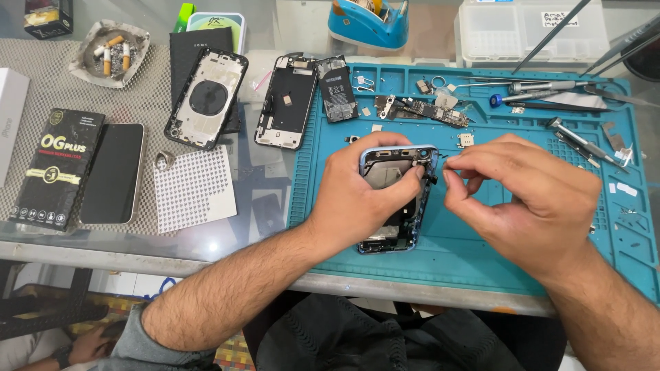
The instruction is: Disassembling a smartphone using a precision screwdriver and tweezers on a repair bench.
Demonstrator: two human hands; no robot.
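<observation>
on the blue mat [481,254], left hand [357,199] grips phone frame [399,199]; right hand [529,199] pinches, contents unclear.

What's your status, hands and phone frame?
Left hand grips blue phone frame on mat. Right hand fingers pinched at its edge. Screwdrivers clear behind.

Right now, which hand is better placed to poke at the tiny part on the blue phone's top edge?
The right hand. Its pinched fingertips sit right beside the top right corner of the opened blue-framed phone shell. The left hand is wrapped around that shell, holding it above the teal rubber work mat.
</observation>
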